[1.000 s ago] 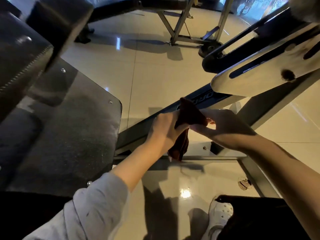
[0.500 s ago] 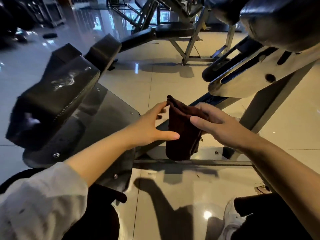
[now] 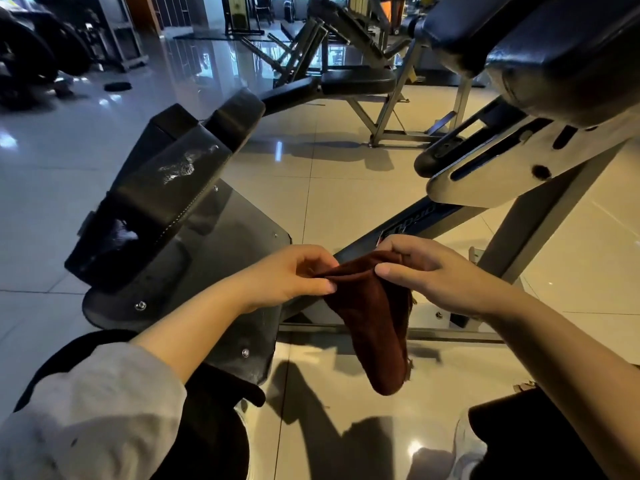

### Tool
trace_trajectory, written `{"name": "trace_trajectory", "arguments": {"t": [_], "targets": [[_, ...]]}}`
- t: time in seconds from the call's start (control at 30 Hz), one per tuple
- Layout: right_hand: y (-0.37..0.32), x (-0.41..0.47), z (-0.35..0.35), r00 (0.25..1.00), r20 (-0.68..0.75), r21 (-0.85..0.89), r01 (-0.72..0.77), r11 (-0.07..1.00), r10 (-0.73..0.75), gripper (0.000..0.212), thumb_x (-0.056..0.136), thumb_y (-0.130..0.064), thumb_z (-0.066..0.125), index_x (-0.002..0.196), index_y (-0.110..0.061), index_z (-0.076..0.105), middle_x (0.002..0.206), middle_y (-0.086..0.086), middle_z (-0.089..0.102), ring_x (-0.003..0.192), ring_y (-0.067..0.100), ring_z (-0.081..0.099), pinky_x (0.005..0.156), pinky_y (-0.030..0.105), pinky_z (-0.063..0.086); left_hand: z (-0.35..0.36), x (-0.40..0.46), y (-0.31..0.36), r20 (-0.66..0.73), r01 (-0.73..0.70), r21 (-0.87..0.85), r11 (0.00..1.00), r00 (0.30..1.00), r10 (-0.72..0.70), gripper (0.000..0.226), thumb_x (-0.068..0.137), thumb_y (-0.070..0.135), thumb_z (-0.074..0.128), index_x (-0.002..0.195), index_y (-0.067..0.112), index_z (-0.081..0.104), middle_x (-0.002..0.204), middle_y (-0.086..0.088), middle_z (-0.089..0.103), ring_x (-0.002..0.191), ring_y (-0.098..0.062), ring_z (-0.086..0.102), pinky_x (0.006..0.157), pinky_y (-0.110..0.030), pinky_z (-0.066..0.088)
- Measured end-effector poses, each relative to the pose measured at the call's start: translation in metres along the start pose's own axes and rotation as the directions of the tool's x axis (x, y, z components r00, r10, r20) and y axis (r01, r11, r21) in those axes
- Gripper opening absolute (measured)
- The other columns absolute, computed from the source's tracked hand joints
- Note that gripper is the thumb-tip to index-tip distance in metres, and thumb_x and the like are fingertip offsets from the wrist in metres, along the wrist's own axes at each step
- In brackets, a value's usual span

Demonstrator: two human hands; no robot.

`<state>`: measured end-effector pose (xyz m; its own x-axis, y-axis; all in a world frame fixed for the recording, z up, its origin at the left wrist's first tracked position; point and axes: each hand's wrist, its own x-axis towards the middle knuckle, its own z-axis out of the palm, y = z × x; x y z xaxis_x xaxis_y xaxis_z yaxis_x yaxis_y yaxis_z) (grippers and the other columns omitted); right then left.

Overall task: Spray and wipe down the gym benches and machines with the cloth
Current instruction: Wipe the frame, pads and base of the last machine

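The cloth (image 3: 372, 327), dark reddish-brown, hangs in the air between the two hands, above the pale tiled floor (image 3: 332, 195) and in front of the low frame of a gym machine (image 3: 408, 226). The left hand (image 3: 287, 277) pinches the cloth's upper left edge between thumb and curled fingers; its grip is narrow and holds the fabric. The right hand (image 3: 429, 271) holds the upper right part of the cloth, fingers curled over the top and thumb against the near side; its grip also holds the fabric. The top edge of the cloth runs between the two hands, and the remainder hangs down in a loose fold to a rounded lower end, touching nothing else. To the left stands a black padded seat (image 3: 162, 199) with a scuffed patch on its upper face, mounted over a dark plate (image 3: 239, 233) fixed with screws. To the upper right, a large black pad (image 3: 561, 64) sits above a pale metal bracket (image 3: 512, 168). A flat bench (image 3: 346, 83) on a metal stand is further back. A grey sleeve (image 3: 93, 417) covers the left upper arm. A white shoe (image 3: 467, 452) shows at the bottom right.
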<state>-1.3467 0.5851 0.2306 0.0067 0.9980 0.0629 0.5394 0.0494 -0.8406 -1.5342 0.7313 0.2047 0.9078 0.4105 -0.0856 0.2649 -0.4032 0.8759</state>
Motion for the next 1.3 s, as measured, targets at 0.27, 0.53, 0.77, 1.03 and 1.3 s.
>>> {"name": "trace_trajectory", "arguments": {"t": [0.27,0.53,0.77,1.03,1.3], "targets": [[0.006,0.016,0.018,0.993,0.02,-0.032,-0.113,0.993,0.114,0.016,0.085,-0.028,0.069,0.099,-0.025,0.062,0.089,-0.012,0.067,0.086,0.007,0.064,0.071,0.023,0.053,-0.01,-0.035,-0.007,-0.216,0.021,0.139,0.99,0.976,0.01,0.008,0.092,0.024,0.063,0.094,0.025,0.071,0.088,0.005,0.069,0.087,-0.016,0.064,0.085,-0.036,0.052],[0.006,0.033,0.08,0.993,-0.107,-0.546,-0.103,0.831,0.052,0.004,0.092,-0.027,0.061,0.094,-0.03,0.059,0.103,-0.011,0.055,0.092,0.008,0.053,0.08,0.03,0.05,-0.01,-0.072,-0.014,-0.232,0.146,0.447,0.882,0.972,-0.043,0.003,0.091,0.038,0.061,0.092,0.037,0.064,0.084,0.014,0.063,0.083,-0.008,0.061,0.075,-0.029,0.051],[0.027,0.036,0.165,0.908,-0.35,-0.151,-0.298,0.942,0.231,0.01,0.095,-0.015,0.056,0.092,-0.024,0.056,0.085,-0.011,0.058,0.083,0.007,0.058,0.078,0.037,0.052,0.007,-0.084,-0.041,-0.124,0.175,0.633,0.755,0.984,-0.125,0.029,0.096,0.035,0.056,0.124,0.032,0.046,0.111,0.005,0.062,0.096,-0.014,0.059,0.072,-0.025,0.041],[0.028,0.123,0.235,0.905,-0.377,0.032,-0.201,0.979,0.198,0.013,0.094,-0.013,0.055,0.092,-0.026,0.054,0.089,-0.012,0.055,0.083,-0.004,0.049,0.075,0.013,0.039,-0.032,-0.104,-0.085,-0.34,0.387,0.728,0.565,0.92,-0.193,0.054,0.095,0.033,0.057,0.14,0.036,0.027,0.119,0.005,0.062,0.105,-0.022,0.062,0.079,-0.036,0.048],[0.053,0.181,0.336,0.952,-0.257,0.154,-0.131,0.979,0.168,0.053,0.101,-0.044,0.037,0.151,-0.026,0.027,0.161,-0.002,0.017,0.145,0.003,0.01,0.121,0.039,0.009,-0.078,-0.138,-0.164,-0.379,0.325,0.878,0.351,0.92,0.097,0.043,0.098,0.035,0.039,0.102,0.009,0.072,0.103,-0.01,0.071,0.089,-0.028,0.071,0.073,-0.045,0.058]]}}
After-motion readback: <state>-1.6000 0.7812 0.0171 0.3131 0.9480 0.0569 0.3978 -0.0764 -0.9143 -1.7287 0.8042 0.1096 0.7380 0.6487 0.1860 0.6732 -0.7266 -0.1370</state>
